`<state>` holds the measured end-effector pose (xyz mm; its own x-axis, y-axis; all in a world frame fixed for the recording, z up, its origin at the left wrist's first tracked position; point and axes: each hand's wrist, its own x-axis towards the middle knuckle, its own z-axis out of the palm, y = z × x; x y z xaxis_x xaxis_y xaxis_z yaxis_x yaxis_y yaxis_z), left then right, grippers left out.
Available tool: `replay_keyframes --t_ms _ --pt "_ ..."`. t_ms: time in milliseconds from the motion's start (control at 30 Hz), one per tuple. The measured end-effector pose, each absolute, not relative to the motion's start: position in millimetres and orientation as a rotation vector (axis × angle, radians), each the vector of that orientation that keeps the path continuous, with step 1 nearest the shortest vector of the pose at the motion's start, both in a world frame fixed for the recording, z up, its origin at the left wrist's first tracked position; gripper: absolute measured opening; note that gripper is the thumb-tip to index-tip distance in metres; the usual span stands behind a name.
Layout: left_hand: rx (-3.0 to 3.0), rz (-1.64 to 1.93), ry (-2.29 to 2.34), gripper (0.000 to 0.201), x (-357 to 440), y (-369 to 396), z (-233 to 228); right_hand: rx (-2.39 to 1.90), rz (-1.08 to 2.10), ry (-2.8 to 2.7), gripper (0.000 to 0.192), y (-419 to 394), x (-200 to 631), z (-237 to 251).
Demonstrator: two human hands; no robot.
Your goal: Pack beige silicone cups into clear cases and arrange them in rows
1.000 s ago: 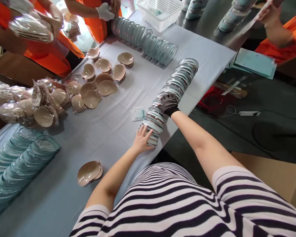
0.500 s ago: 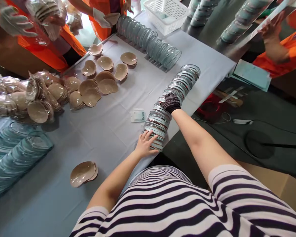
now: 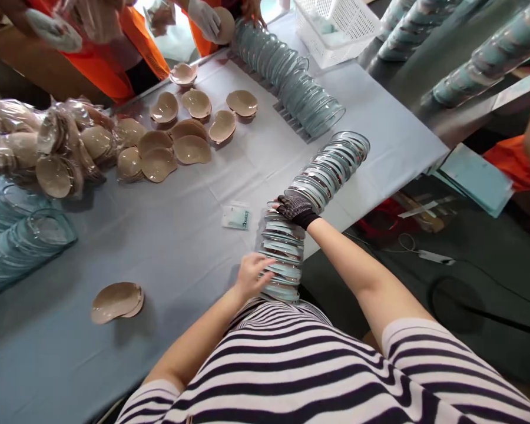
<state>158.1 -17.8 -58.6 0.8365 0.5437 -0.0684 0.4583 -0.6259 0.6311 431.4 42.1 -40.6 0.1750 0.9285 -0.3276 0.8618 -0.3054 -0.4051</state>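
A long row of clear plastic packages (image 3: 280, 259), standing on edge with pale cards inside, runs from my body across the table edge. My right hand (image 3: 297, 210), in a black fingerless glove, is closed over the middle of the row, where it bends; its fingertips are partly hidden. My left hand (image 3: 254, 275) is bare and rests against the left side of the near end, its fingers apart. Beyond the bend, the far packages (image 3: 335, 165) lean away to the right. A small printed card packet (image 3: 236, 217) lies left of the row.
Beige bra cups (image 3: 192, 149) lie across the white table (image 3: 181, 235), with a nested pair (image 3: 117, 301) nearer me. Bagged cups (image 3: 55, 175) and clear shells (image 3: 22, 253) are at left. Empty-looking shells (image 3: 287, 76) and a white basket (image 3: 335, 35) stand behind. A co-worker's gloved hand (image 3: 205, 20) holds a cup.
The near part of the row has come towards my body and now bends away from the far part. My right hand has moved nearer with it. The view has shifted slightly.
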Motion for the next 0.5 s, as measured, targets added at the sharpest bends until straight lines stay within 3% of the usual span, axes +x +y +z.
replay_keyframes --t_ms 167,300,500 --pt "2.282 0.377 1.027 0.054 279.4 77.8 -45.9 -2.099 0.845 -1.366 0.046 53.2 437.1 -51.7" --pt "2.295 -0.006 0.916 0.041 329.7 108.1 -53.8 -2.041 0.701 -0.967 0.048 7.4 438.5 -76.3" --pt "2.276 -0.070 0.950 0.037 310.7 98.2 -52.3 -2.128 1.267 -0.921 0.045 -47.0 457.0 -124.1"
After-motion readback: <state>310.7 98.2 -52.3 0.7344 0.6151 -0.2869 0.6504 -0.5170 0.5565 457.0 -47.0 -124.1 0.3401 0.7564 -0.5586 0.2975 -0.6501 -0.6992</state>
